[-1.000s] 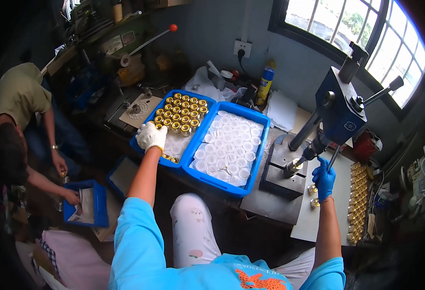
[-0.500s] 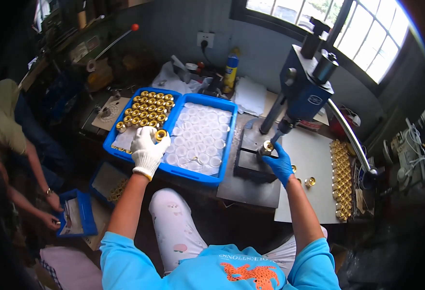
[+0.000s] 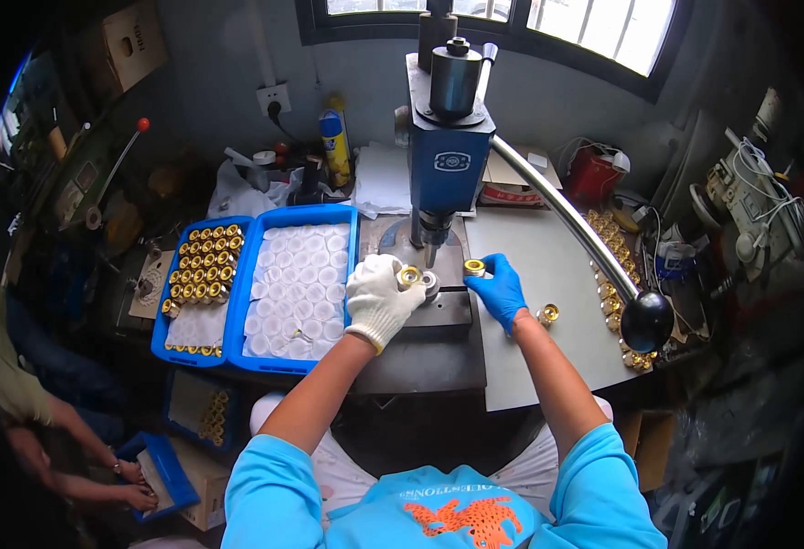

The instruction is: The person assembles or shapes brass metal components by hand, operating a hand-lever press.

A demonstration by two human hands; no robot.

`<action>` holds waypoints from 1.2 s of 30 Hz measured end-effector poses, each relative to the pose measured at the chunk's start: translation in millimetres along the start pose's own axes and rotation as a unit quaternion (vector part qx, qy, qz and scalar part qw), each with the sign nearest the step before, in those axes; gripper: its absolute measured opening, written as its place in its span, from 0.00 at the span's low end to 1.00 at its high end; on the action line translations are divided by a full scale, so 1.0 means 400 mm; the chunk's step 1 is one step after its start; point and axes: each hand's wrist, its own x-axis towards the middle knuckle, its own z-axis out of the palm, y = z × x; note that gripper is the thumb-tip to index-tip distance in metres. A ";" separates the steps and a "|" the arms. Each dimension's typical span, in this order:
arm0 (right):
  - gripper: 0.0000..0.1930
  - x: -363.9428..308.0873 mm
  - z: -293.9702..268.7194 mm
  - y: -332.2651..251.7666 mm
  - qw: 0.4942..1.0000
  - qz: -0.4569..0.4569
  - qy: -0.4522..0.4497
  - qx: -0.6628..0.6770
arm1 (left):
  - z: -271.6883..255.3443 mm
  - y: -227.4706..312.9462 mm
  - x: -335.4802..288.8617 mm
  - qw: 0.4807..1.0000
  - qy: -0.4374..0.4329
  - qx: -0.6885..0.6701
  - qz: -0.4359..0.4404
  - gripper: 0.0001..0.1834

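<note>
Below the window [image 3: 594, 35], the left hand [image 3: 376, 300] pinches a brass fitting [image 3: 409, 275] beside the press fixture [image 3: 431, 285]; the right hand [image 3: 503, 291] grips a second fitting [image 3: 474, 267], just right. Looks like a swap; seating calls for centring.

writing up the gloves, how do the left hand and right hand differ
The left hand wears a white knitted glove; the right hand wears a smooth blue one.
The left hand is left of the press spindle; the right hand is right of it.
Both are gloved, and each holds a gold-coloured fitting.
</note>
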 end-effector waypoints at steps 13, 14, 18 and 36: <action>0.27 0.127 -0.169 0.180 0.873 0.124 -0.135 -0.452 | 0.076 -0.002 0.009 0.997 -0.037 0.066 -0.003 0.19; 0.29 0.127 -0.186 0.158 0.848 0.125 -0.172 -0.485 | 0.058 0.001 0.006 0.996 -0.063 0.058 -0.008 0.20; 0.40 0.116 -0.287 0.186 0.943 0.052 -0.017 -0.329 | -0.056 -0.037 -0.015 0.999 0.010 0.022 0.028 0.24; 0.23 -0.247 -0.175 -0.307 0.990 0.098 -0.046 0.087 | -0.758 -0.884 -0.071 0.903 -0.062 0.291 -0.309 0.35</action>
